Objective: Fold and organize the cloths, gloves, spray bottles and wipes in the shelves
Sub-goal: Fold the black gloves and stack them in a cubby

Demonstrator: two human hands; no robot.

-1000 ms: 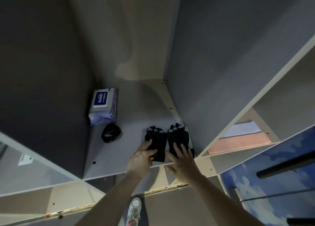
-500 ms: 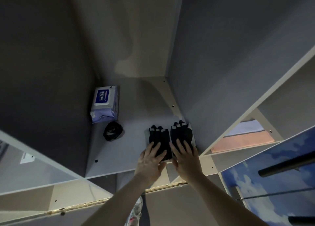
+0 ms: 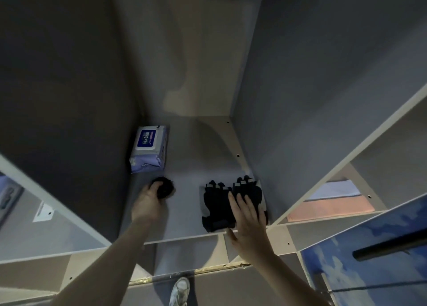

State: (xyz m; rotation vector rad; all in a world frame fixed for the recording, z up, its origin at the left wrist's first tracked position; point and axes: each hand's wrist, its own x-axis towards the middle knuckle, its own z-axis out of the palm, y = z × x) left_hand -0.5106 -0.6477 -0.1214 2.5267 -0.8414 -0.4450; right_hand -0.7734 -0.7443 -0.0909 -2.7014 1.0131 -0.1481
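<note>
Head view, dim light, looking down into a grey shelving unit (image 3: 300, 97). Main shelf board (image 3: 189, 204) fills the centre, open compartment, walls at 9 and 3 o'clock. Neighbouring compartment at 3 to 4 o'clock holds folded cloths, a pale blue cloth (image 3: 335, 188) lying behind a peach cloth (image 3: 328, 207), both flat. Blue patterned panel (image 3: 369, 271) at 5 o'clock with a dark bar (image 3: 390, 244) across it.

Wipes pack (image 3: 149, 148), purple with a blue label, lies flat at 10 o'clock of the shelf board, against the left wall. Pair of black gloves (image 3: 221, 201) lies flat side by side at 4 o'clock of the board, near the front edge and just beside the right wall, fingers pointing to the back.

Right hand (image 3: 247, 220) rests flat on the right-side glove, fingers straight and spread, thumb hanging past the shelf's front edge, gripping nothing. Left hand (image 3: 150, 201) is at 8 o'clock of the board, just in front of the wipes pack, fingers curled round a small black bundle (image 3: 165, 189), holding it on the shelf; cannot tell what the bundle is. White shoe (image 3: 180, 292) on the floor at 6 o'clock.
</note>
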